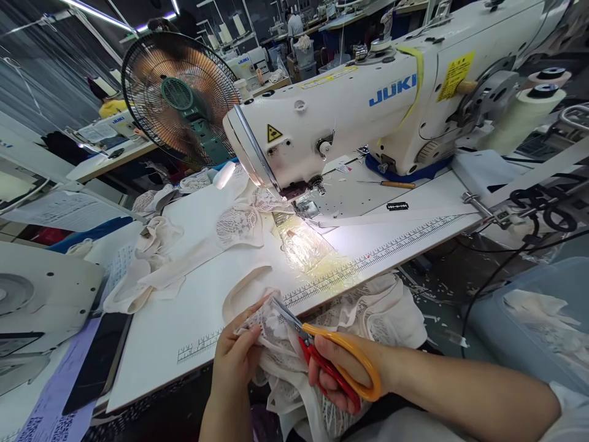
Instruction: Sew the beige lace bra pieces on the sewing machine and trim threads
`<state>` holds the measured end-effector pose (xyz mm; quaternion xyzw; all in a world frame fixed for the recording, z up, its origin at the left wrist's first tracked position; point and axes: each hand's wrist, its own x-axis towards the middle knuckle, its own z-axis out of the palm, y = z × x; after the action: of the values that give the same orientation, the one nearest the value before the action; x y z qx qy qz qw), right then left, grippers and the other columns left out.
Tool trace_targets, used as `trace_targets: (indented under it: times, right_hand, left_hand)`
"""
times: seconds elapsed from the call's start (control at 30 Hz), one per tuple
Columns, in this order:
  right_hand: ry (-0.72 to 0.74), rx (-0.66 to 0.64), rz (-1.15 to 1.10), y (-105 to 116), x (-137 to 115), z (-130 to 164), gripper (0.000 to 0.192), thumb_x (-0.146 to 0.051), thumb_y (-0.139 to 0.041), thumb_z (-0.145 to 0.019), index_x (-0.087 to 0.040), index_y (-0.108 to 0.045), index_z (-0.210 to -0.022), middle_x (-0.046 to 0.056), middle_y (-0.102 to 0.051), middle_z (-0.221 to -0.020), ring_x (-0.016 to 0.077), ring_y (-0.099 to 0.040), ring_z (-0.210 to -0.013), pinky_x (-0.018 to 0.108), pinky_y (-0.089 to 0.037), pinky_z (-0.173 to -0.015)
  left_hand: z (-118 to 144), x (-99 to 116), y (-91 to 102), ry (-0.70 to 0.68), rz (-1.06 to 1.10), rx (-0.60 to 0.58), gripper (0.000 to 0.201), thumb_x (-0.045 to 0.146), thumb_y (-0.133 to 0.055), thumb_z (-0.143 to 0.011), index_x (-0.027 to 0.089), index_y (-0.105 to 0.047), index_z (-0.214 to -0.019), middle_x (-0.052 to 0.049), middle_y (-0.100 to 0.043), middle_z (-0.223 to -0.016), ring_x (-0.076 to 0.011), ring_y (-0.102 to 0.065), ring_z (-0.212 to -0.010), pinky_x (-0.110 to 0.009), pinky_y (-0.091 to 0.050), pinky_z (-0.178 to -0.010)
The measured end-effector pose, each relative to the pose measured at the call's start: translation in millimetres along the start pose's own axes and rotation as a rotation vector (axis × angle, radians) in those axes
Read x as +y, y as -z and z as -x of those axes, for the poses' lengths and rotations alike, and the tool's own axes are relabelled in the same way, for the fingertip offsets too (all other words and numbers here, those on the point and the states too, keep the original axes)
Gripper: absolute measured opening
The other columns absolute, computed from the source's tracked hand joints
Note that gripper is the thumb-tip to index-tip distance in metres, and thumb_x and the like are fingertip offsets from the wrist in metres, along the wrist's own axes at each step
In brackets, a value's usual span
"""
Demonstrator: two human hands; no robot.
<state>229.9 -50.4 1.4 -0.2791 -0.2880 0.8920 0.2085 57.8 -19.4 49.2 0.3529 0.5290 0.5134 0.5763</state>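
Observation:
My right hand (pixel 338 371) grips orange and red scissors (pixel 322 350), whose blades point up-left at a white lace garment piece (pixel 267 322). That lace edge is pinched by my left hand (pixel 237 356) at the table's front edge. More cream fabric and lace (pixel 381 310) hangs off the table toward my lap. Behind it, a white JUKI sewing machine (pixel 359 110) stands over the lit white table (pixel 184 307), with a ruler strip along the front.
Cream lace garments (pixel 202 236) lie left of the needle. A fan (pixel 177 98) stands at the back left. A screwdriver (pixel 389 183) and a razor blade (pixel 397 206) rest near the machine base. A bin with fabric (pixel 534 319) sits to the right. A phone (pixel 99 359) lies at the left.

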Motion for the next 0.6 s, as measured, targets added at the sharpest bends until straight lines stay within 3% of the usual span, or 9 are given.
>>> trace_targets:
  times: [0.4, 0.6]
  right_hand:
    - [-0.009, 0.011, 0.034, -0.5, -0.5, 1.9, 0.074, -0.088, -0.047, -0.056, -0.015, -0.051, -0.068, -0.008, -0.039, -0.047, 0.0056, -0.041, -0.032, 0.017, -0.03, -0.026]
    - [0.005, 0.004, 0.029, -0.3, -3.0, 2.3, 0.068, -0.082, -0.049, -0.064, -0.014, -0.052, -0.07, -0.008, -0.04, -0.049, 0.005, -0.042, -0.032, 0.017, -0.033, -0.027]
  left_hand:
    - [0.3, 0.0, -0.4, -0.009, 0.01, 0.011, 0.027, 0.021, -0.073, -0.06, 0.014, -0.075, -0.086, -0.012, -0.072, -0.103, -0.0315, -0.063, -0.102, -0.034, -0.052, -0.083]
    - [0.1, -0.1, 0.4, -0.003, -0.012, -0.003, 0.029, 0.025, -0.073, -0.06, 0.015, -0.075, -0.087, -0.013, -0.07, -0.106, -0.0345, -0.06, -0.106, -0.041, -0.049, -0.089]
